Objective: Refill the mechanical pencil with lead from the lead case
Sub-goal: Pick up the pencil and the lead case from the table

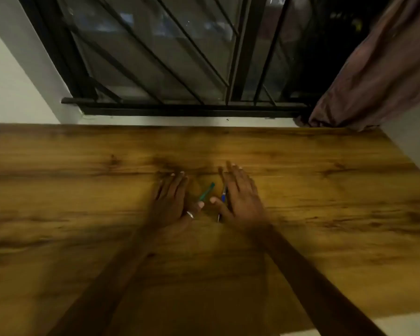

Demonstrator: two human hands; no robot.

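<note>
Fingers (177,183) of the left hand (169,204) are lying flat and loosely spread on the table (325,190), pinching nothing; fingers (235,175) of the right hand (243,200) are likewise extended and slightly fanned, palm down, gripping nothing as far as the blur allows.

Mechanical pencil (224,197), blue-bodied, is lying on the table partly tucked under the inner edge of the right hand. Long axis is running nearly straight away from the person; a thin pale end is showing on the near side below the right thumb, so the tip is probably pointing back toward the person, though the frame is too soft to be sure.

Lead case (207,191), a slim green-teal piece, is lying just left of the pencil, in the gap between the two hands. Its long axis is slanting, near end by the left thumb, far end leaning toward the pencil's side. The two things are close but appear apart.

Progress, as a judgement: nothing is showing as begun. Neither thing is lifted; whether the case is open cannot be told. Still ahead: picking both up, opening the case, uncapping the pencil, feeding lead in, closing up.

Further out from the pencil: wood-grain table all around, barred window (155,57) beyond its far edge, brown curtain (374,69) bunching to the far right.
</note>
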